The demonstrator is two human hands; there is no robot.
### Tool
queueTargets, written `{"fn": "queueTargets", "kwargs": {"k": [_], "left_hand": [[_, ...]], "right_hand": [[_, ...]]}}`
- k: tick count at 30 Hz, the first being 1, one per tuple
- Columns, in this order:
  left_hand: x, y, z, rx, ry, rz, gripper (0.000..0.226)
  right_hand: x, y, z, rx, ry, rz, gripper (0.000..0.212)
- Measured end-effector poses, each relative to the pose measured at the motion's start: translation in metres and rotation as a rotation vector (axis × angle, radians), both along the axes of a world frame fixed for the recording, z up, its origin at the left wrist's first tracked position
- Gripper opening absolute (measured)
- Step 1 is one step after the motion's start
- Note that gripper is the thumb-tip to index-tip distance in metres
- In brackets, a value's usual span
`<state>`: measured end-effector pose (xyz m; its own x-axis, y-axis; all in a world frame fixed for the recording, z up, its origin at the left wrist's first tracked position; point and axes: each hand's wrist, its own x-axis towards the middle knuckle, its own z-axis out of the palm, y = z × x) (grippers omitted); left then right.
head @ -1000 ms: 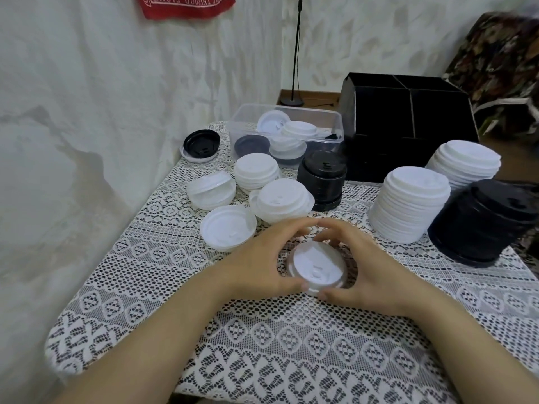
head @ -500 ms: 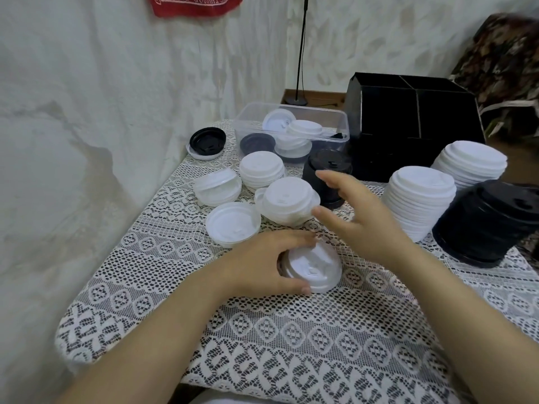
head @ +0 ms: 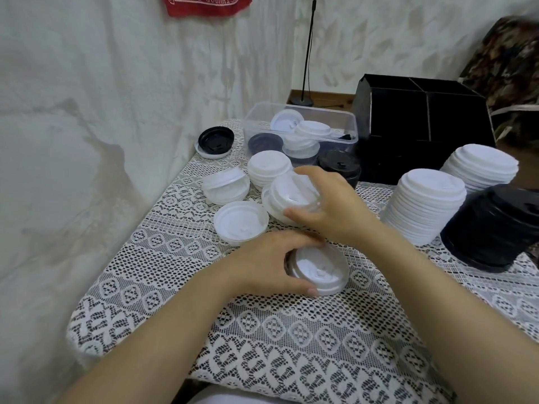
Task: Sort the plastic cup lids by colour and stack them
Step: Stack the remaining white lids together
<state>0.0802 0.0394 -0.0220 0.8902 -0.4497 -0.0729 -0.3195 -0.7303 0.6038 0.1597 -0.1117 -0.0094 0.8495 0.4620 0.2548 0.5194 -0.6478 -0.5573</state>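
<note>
On the lace-covered table (head: 262,330), the left hand (head: 262,266) still grips the near white lid stack (head: 318,271). The right hand (head: 329,208), open in mid-air half a second ago, has reached forward and now clasps the tilted white lid stack (head: 291,193). White lettering on the red cloth (head: 207,4) above cannot be read.

Lace-clothed table (head: 291,330), white lid stacks (head: 423,211), black lid stack (head: 493,225), clear tub (head: 326,111)
</note>
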Motion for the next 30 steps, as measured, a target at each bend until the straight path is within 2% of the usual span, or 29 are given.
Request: {"fn": "queueTargets", "kwargs": {"k": [7, 12, 19, 25, 30], "left_hand": [[0.001, 0.002, -0.002, -0.017, 0.017, 0.002, 0.081], [0.001, 0.003, -0.003, -0.117, 0.124, 0.048, 0.109], [0.002, 0.006, -0.005, -0.161, 0.170, 0.085, 0.122], [0.004, 0.006, -0.007, -0.148, 0.157, 0.056, 0.117], [0.003, 0.006, -0.005, -0.117, 0.115, 0.036, 0.110]], "right_hand": [[-0.024, -0.038, -0.004, 0.283, -0.071, 0.038, 0.062], [-0.045, -0.066, -0.019, 0.394, 0.000, 0.088, 0.058], [-0.061, -0.070, -0.039, 0.205, 0.035, 0.171, 0.058], [-0.063, -0.068, -0.042, 0.012, 0.079, 0.204, 0.061], [-0.065, -0.065, -0.042, -0.030, 0.077, 0.185, 0.064]]}}
